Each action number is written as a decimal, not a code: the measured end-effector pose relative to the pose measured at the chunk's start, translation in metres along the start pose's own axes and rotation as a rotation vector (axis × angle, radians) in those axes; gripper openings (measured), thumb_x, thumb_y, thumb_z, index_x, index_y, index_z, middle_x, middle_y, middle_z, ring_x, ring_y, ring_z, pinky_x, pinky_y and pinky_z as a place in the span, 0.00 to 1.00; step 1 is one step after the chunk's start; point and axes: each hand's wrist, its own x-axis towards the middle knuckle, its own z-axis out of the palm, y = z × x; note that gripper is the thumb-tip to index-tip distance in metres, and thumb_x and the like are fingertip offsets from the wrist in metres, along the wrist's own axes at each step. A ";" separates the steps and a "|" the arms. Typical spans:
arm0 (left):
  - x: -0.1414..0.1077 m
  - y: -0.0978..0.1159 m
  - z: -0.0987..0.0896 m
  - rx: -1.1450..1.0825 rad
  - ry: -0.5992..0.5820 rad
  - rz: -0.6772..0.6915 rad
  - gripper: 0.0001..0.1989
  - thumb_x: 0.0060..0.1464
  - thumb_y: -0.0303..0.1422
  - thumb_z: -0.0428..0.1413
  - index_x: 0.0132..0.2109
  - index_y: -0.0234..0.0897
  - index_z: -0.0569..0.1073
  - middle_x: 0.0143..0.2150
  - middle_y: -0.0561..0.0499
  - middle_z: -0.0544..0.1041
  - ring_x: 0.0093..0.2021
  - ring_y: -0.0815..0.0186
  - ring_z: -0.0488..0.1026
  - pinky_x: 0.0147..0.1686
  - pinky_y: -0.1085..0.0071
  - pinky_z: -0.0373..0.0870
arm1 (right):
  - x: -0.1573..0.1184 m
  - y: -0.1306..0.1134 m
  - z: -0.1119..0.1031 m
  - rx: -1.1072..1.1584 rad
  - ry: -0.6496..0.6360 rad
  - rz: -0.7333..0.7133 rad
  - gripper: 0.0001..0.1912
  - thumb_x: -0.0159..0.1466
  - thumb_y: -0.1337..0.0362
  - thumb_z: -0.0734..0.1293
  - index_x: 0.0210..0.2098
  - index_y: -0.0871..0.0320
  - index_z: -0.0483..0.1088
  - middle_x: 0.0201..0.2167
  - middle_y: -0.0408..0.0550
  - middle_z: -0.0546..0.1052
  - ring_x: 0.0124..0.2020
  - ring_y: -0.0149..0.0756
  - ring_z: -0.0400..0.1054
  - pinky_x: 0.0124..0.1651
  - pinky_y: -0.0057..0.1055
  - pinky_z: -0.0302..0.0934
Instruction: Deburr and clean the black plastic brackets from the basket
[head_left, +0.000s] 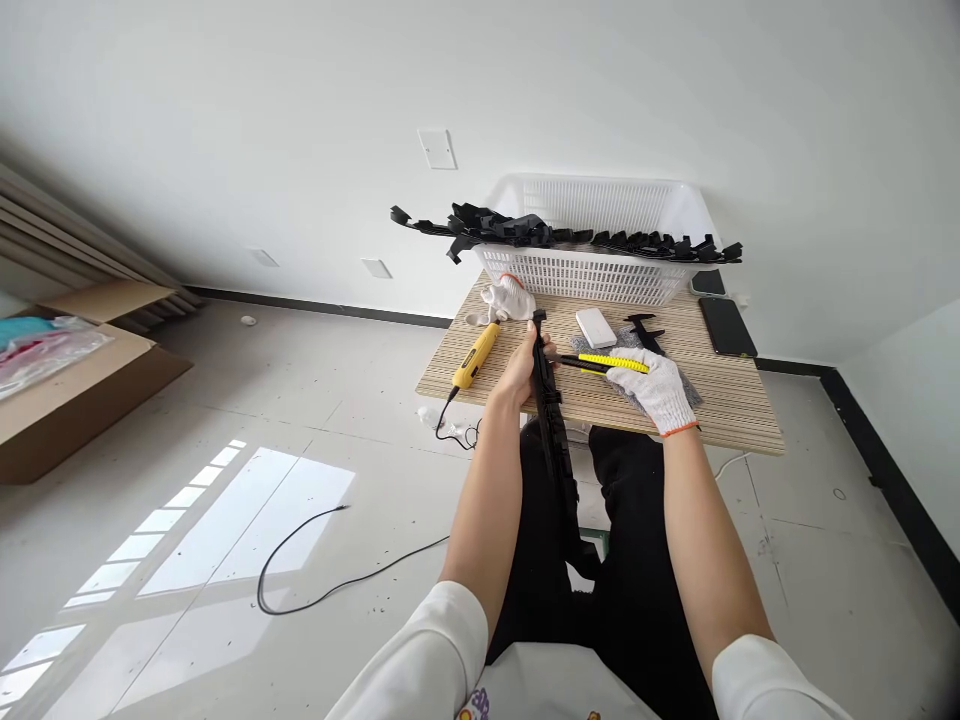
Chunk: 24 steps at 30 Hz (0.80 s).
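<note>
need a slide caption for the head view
A gloved right hand holds a yellow utility knife against a long black part

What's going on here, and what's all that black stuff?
Someone's bare left hand is holding a long black part at the edge of the table. Their right hand, in a white glove, holds a yellow knife with its front end close to the part. More black pieces lie across the top of the white basket.
</note>
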 end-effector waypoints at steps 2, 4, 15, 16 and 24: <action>-0.001 0.002 -0.004 0.037 -0.013 -0.010 0.24 0.53 0.55 0.62 0.34 0.39 0.67 0.27 0.57 0.65 0.24 0.73 0.64 0.27 0.76 0.67 | 0.000 0.000 0.000 -0.015 -0.013 0.009 0.27 0.47 0.58 0.79 0.46 0.61 0.80 0.22 0.41 0.74 0.20 0.25 0.59 0.22 0.26 0.56; -0.002 0.005 -0.009 0.054 -0.035 -0.035 0.22 0.53 0.51 0.65 0.35 0.38 0.68 0.28 0.57 0.67 0.25 0.73 0.65 0.29 0.76 0.68 | 0.000 0.001 -0.001 -0.030 -0.012 -0.001 0.27 0.47 0.58 0.79 0.46 0.61 0.80 0.23 0.42 0.74 0.20 0.26 0.59 0.22 0.26 0.56; 0.000 0.004 -0.018 0.137 -0.003 -0.014 0.16 0.57 0.47 0.63 0.39 0.37 0.75 0.30 0.56 0.69 0.27 0.73 0.70 0.31 0.76 0.70 | 0.002 0.003 0.001 -0.083 -0.049 -0.019 0.26 0.47 0.57 0.79 0.44 0.61 0.80 0.28 0.46 0.77 0.20 0.25 0.59 0.22 0.26 0.56; 0.001 0.003 -0.019 0.141 0.007 -0.004 0.17 0.56 0.47 0.63 0.41 0.37 0.77 0.30 0.55 0.69 0.28 0.73 0.71 0.32 0.76 0.71 | 0.002 0.003 0.001 -0.094 -0.054 -0.022 0.26 0.47 0.57 0.79 0.44 0.61 0.80 0.29 0.46 0.77 0.21 0.25 0.59 0.22 0.26 0.56; 0.002 0.003 -0.021 0.131 -0.044 0.011 0.22 0.56 0.46 0.64 0.52 0.37 0.79 0.31 0.55 0.71 0.31 0.72 0.73 0.38 0.75 0.73 | 0.005 0.005 0.002 -0.110 -0.084 -0.026 0.27 0.48 0.55 0.79 0.45 0.60 0.80 0.30 0.47 0.79 0.21 0.26 0.61 0.23 0.26 0.56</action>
